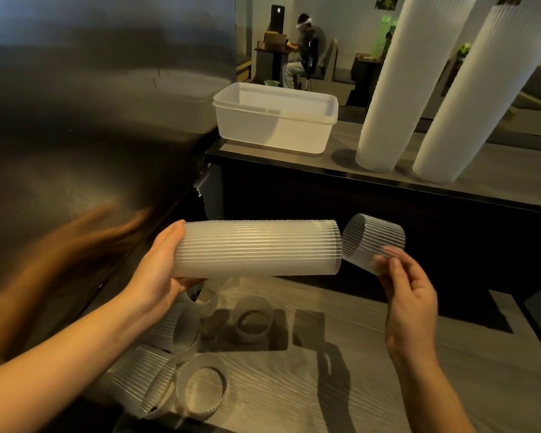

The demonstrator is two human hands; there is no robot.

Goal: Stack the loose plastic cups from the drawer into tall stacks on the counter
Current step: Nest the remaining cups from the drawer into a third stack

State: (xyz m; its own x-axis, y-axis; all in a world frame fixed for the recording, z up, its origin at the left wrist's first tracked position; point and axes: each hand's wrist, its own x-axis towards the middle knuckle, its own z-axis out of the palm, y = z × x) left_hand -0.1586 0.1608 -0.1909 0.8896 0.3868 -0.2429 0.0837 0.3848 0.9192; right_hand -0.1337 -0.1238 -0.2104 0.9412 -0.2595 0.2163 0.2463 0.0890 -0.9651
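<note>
Lighting is recorded as dim and warm. Hard shadows are cast on the drawer floor and left of the tall stacks. Smeared reflections are seen on the steel panel. Fingertips of the right hand are motion-blurred. Edges are bent by wide-angle distortion.

One view only — head cam, wide-angle, worn by the person; faces forward and down across the counter; close range: left hand gripping the cup stack and right hand pinching a single cup sit just below the counter's front edge; open drawer nearer still, under them; steel wall left of the counter; seated person far behind it — tall stacks on the counter splay outward, wide-angle.
</note>
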